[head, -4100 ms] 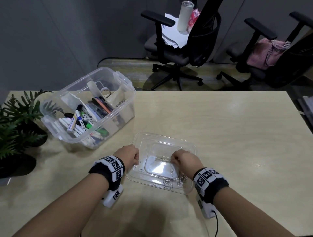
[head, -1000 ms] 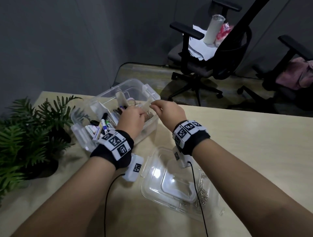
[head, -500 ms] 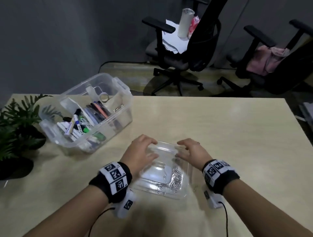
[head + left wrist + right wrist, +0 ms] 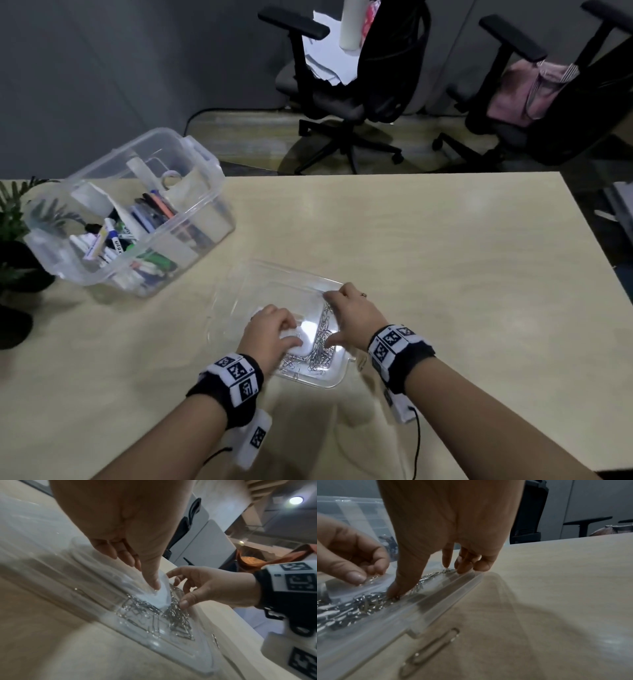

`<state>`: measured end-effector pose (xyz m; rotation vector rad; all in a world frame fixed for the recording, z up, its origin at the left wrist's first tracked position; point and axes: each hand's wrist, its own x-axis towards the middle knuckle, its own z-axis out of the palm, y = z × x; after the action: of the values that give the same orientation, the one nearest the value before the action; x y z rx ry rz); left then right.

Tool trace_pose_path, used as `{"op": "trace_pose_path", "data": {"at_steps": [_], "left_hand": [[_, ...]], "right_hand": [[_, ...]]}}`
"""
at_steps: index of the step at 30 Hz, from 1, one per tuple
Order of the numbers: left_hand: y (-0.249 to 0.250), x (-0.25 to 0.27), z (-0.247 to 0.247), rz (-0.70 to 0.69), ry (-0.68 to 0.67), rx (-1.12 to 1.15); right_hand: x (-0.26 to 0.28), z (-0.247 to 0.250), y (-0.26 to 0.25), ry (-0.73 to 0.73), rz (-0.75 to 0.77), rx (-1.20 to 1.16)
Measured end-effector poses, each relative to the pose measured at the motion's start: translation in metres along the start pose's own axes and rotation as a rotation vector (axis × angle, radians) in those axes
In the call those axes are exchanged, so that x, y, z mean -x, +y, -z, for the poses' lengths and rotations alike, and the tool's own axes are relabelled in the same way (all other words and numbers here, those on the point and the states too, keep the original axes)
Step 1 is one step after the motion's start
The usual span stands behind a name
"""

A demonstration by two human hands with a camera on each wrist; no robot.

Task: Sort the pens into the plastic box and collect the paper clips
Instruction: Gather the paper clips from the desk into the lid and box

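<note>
A clear plastic box (image 4: 205,192) holding pens (image 4: 113,236) and markers stands at the table's left. In front of me lies a shallow clear lid (image 4: 281,284) with a heap of silver paper clips (image 4: 320,349) along its right and near side. My left hand (image 4: 281,329) rests on the lid's raised centre, thumb pressing down (image 4: 139,572). My right hand (image 4: 337,318) is spread over the clips, thumb and fingertips touching the row (image 4: 426,580). Neither hand holds anything. One paper clip (image 4: 429,651) lies on the table just outside the lid's near right corner.
A potted plant (image 4: 13,219) stands at the left table edge beside the box. Two office chairs (image 4: 359,85) stand beyond the far edge, one with papers and one with a pink bag (image 4: 527,89). Bare tabletop (image 4: 462,274) stretches to the right.
Half a second ago both hands were on the lid's far corners. They have since drawn back toward me, into the lid and onto the clips; the lid sits slightly turned.
</note>
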<state>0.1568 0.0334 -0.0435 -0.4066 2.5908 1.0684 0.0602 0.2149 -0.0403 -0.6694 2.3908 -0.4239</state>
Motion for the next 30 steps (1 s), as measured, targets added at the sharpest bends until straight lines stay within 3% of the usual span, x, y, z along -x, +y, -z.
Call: {"op": "trace_pose_path", "data": {"at_steps": [5,15,23,30], "left_hand": [[0.003,-0.011,0.004,0.013,-0.005,0.123],[0.014,-0.058,0.017,-0.087,-0.065,0.021],[0.012,-0.053,-0.003,-0.100,0.129,0.021],[0.029,-0.032,0.000,-0.062,0.012,0.056]], "right_hand": [[0.001,-0.002,0.007,0.029,-0.027,-0.046],[-0.002,-0.002,0.015,0.110,-0.077,-0.076],[-0.006,-0.001,0.014,0.063,-0.021,-0.022],[-0.010,0.003,0.016,0.033,-0.040,-0.034]]}}
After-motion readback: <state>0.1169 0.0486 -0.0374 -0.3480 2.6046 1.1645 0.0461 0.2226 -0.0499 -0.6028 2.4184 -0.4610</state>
